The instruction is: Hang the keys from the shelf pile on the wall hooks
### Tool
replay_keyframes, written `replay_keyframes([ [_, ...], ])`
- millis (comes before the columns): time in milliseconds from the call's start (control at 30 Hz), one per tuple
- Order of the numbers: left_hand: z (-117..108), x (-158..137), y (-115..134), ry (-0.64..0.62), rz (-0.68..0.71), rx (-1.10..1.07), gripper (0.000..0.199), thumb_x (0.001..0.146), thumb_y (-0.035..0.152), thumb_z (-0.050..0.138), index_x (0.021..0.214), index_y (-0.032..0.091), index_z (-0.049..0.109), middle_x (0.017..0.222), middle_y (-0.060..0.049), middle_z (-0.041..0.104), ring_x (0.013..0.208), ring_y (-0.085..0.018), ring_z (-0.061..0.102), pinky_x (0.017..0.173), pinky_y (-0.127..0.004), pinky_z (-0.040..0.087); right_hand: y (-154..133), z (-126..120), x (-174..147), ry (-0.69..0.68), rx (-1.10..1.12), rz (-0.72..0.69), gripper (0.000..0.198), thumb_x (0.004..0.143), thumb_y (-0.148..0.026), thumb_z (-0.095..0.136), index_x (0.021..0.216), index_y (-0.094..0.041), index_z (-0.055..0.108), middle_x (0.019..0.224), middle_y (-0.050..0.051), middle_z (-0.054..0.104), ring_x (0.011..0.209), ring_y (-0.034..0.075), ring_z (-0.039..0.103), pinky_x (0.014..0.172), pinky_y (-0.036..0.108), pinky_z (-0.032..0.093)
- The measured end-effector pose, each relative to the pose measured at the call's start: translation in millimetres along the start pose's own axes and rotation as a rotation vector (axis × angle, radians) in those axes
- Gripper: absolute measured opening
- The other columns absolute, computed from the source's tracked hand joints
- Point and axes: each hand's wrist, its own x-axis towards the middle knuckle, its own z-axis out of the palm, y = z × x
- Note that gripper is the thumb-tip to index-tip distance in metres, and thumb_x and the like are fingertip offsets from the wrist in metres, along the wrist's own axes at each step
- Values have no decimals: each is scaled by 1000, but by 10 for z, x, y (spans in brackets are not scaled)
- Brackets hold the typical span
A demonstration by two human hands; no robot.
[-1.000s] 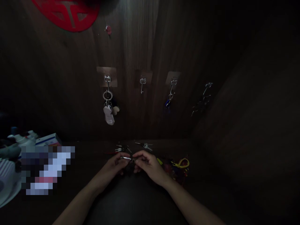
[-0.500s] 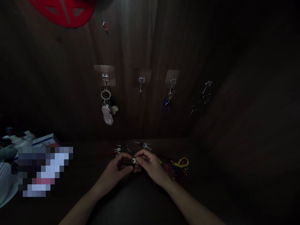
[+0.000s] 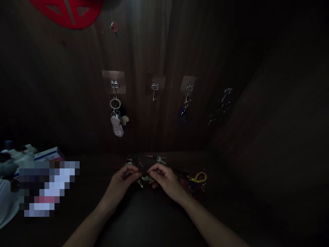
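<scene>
Keys [image 3: 148, 178] are between the person's two hands, over the tabletop [image 3: 144, 223], low in the middle of the view. The right hand [image 3: 166, 180] has a narrow grip, thumb and fingers pinched on them, with light metal showing to the left of the thumb tip. The left hand [image 3: 124, 180] also has a narrow grip, thumb and forefinger close together on a small key [image 3: 139, 184] that slants down below the thumb. It is too dark to tell whether that key is joined to the others.

Just behind the hands, two bunches lie on the tabletop: a left bunch [image 3: 135, 162] and a right bunch [image 3: 159, 159]. Beside the right wrist is a dark, tangled pile with a yellow cord [image 3: 201, 177] looped on it.

On the brown wall [image 3: 144, 44] are four metal hooks in a row. The first hook [image 3: 114, 84] carries a ring with a grey tag [image 3: 117, 126]; the second hook [image 3: 154, 87] is bare; the third hook [image 3: 189, 88] holds something blue [image 3: 182, 112]; the fourth hook [image 3: 227, 91] holds dark keys, hard to make out. A red decoration [image 3: 84, 22] shows high on the left. White bottles [image 3: 19, 155] and a box [image 3: 48, 154] stand at far left.
</scene>
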Motion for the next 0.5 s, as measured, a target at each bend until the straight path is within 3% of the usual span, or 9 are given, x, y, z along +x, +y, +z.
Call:
replay_keyframes([
  [233, 5, 9, -27, -59, -114, -315, 22, 68, 28, 75, 83, 20, 61, 78, 1, 69, 76, -13, 63, 72, -24, 47, -22, -4, 0, 14, -47, -47, 27, 77, -45, 60, 79, -18, 60, 60, -5, 52, 53, 9, 50, 51, 21, 43],
  [500, 6, 1, -17, -36, -133, -246, 24, 66, 30, 76, 79, 19, 59, 71, 3, 61, 64, -10, 57, 60, -20, 45, -69, -12, -23, -2, -92, -79, 21, 80, -40, 58, 81, -19, 63, 62, -3, 55, 57, 11, 52, 55, 23, 42],
])
